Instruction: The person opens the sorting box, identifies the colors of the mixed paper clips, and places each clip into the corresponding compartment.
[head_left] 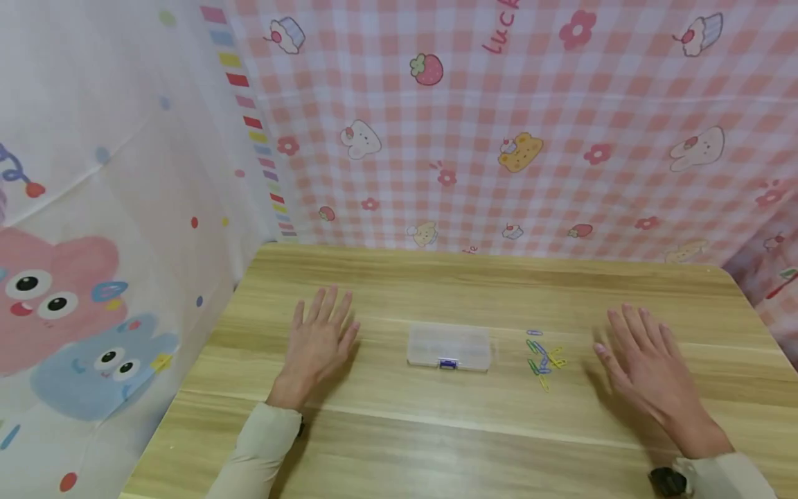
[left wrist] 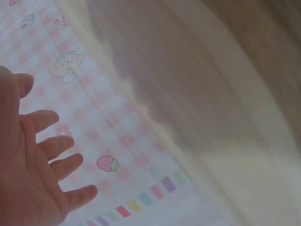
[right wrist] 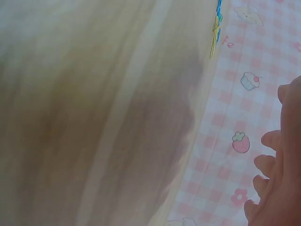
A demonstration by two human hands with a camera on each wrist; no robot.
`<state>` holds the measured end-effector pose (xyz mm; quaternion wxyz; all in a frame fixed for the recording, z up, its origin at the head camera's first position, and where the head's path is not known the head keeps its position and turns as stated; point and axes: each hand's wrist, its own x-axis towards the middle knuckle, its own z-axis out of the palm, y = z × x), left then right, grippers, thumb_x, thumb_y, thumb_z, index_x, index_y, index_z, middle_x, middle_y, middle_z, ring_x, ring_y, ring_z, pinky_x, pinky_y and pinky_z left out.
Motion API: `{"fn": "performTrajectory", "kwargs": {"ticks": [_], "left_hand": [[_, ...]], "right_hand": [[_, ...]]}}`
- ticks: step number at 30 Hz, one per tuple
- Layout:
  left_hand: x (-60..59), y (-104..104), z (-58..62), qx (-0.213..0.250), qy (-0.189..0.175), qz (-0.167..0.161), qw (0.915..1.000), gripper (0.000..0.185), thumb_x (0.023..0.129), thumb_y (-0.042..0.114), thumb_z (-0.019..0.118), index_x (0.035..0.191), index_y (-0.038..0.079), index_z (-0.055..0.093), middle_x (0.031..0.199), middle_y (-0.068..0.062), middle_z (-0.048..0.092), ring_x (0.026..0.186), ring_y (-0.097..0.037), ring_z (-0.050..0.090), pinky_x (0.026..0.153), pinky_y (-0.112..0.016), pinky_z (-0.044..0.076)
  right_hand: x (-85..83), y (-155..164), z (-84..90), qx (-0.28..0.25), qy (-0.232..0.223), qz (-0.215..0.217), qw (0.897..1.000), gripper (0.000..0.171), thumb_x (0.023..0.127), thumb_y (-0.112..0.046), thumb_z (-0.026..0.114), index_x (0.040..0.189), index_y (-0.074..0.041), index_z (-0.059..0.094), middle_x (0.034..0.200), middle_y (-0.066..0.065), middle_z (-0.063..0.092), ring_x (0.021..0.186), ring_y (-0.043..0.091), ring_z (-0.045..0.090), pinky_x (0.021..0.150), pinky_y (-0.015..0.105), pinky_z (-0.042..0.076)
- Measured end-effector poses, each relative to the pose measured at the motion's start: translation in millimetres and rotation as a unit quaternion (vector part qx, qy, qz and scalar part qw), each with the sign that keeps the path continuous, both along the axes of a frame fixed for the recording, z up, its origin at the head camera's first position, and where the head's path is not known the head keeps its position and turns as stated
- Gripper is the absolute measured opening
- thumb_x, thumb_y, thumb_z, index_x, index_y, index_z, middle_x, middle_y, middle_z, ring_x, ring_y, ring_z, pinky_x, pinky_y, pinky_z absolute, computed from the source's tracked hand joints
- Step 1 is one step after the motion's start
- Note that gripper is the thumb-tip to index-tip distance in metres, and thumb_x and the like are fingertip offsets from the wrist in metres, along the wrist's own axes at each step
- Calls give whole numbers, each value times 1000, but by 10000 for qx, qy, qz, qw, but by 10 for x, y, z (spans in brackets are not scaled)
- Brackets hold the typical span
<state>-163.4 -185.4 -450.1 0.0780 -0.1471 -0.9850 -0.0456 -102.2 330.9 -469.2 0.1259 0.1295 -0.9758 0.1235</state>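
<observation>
My left hand [head_left: 319,343] is held over the left part of the table, fingers extended and holding nothing. To its right lies a clear plastic box [head_left: 449,345], its lid down and a blue latch [head_left: 447,364] facing me. Beside the box is a loose group of paper clips [head_left: 542,362] in purple, green and yellow. Right of the clips, my right hand [head_left: 654,371] hovers with its fingers stretched out, touching neither clips nor box. The left wrist view shows the left palm [left wrist: 28,174] bare; in the right wrist view the clips [right wrist: 215,33] appear at the top edge.
A wood-grain table [head_left: 399,443] with rounded corners carries everything. A pink checked cloth [head_left: 467,138] hangs behind its far edge. On the left hangs a white cloth [head_left: 137,194] with cartoon figures.
</observation>
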Motion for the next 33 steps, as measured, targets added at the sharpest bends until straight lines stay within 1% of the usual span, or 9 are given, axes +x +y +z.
{"fn": "performTrajectory", "kwargs": {"ticks": [5, 10, 16, 17, 19, 21, 25, 31, 33], "left_hand": [[10, 30, 16, 63, -135, -117, 9998, 60, 105, 45, 39, 156, 14, 32, 162, -14, 25, 149, -35, 22, 117, -61, 17], [21, 85, 41, 179, -147, -326, 9992, 60, 105, 44, 41, 155, 12, 34, 160, -15, 29, 148, -35, 24, 117, -60, 18], [15, 168, 56, 165, -198, -520, 9983, 60, 105, 46, 40, 155, 14, 34, 161, -12, 27, 148, -32, 24, 118, -58, 19], [11, 180, 52, 146, -200, -543, 9982, 60, 105, 46, 40, 156, 15, 33, 161, -11, 28, 148, -31, 25, 118, -57, 20], [2, 200, 40, 181, -193, -635, 9976, 59, 105, 45, 41, 155, 15, 34, 160, -12, 29, 148, -31, 25, 117, -58, 21], [-3, 223, 31, 215, -217, -726, 9969, 59, 105, 46, 41, 155, 15, 34, 160, -13, 31, 148, -31, 25, 117, -57, 22], [-11, 279, 31, 386, -287, -1004, 9938, 59, 104, 44, 44, 155, 15, 36, 158, -14, 33, 147, -31, 27, 116, -57, 24], [-8, 403, 41, 520, -613, -1406, 9868, 58, 104, 41, 49, 155, 18, 34, 160, -10, 31, 148, -29, 26, 118, -56, 21], [-3, 448, 44, 576, -692, -1536, 9840, 59, 103, 41, 50, 155, 18, 34, 160, -10, 31, 148, -29, 25, 118, -56, 21]], "right_hand": [[-20, -116, 17, 122, -58, 186, 9997, 68, 105, -37, 43, 157, 0, 19, 161, 27, 13, 151, 37, -3, 120, 52, -7], [-35, -315, 32, 227, 12, 489, 9985, 69, 103, -38, 48, 155, 0, 25, 160, 26, 20, 151, 37, 7, 122, 48, -3], [-67, -503, 35, 405, 223, 856, 9953, 68, 102, -38, 52, 154, 0, 30, 159, 24, 26, 150, 36, 15, 123, 42, -3], [-75, -528, 37, 411, 234, 908, 9947, 68, 101, -38, 52, 154, -1, 30, 159, 24, 26, 150, 35, 15, 123, 41, -3], [-88, -577, 45, 426, 251, 1004, 9937, 69, 101, -39, 54, 153, -1, 32, 158, 24, 29, 149, 37, 19, 123, 42, 0], [-99, -626, 54, 451, 241, 1106, 9926, 69, 100, -40, 54, 153, -1, 32, 157, 24, 30, 150, 36, 17, 123, 44, 3], [-130, -736, 75, 527, 235, 1303, 9898, 70, 100, -42, 55, 153, -2, 33, 156, 25, 33, 148, 37, 20, 123, 44, 6], [-179, -896, 107, 616, 481, 1819, 9802, 66, 102, -42, 52, 151, -1, 37, 155, 23, 35, 142, 40, 32, 122, 46, 15], [-189, -942, 101, 628, 570, 1955, 9770, 63, 103, -42, 50, 150, -1, 39, 155, 22, 35, 142, 39, 33, 122, 45, 14]]}}
